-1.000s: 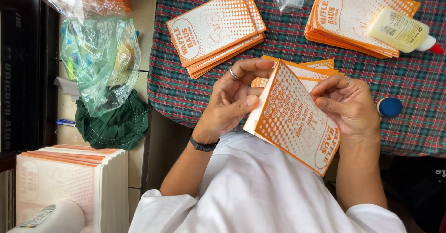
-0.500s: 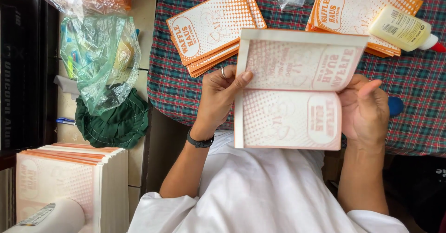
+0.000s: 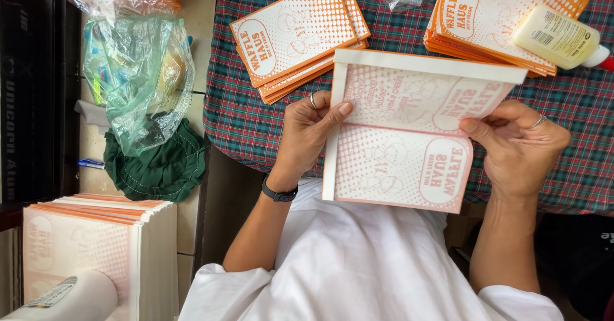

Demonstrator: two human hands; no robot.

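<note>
Bright even daylight, soft shadows, sharp focus, left edge dim.

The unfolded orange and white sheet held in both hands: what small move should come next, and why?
Probably fold the sheet shut along its middle crease. The left hand and right hand hold it open by its side edges above the plaid tablecloth, and the orange stacks there lie flat, already folded.
</note>
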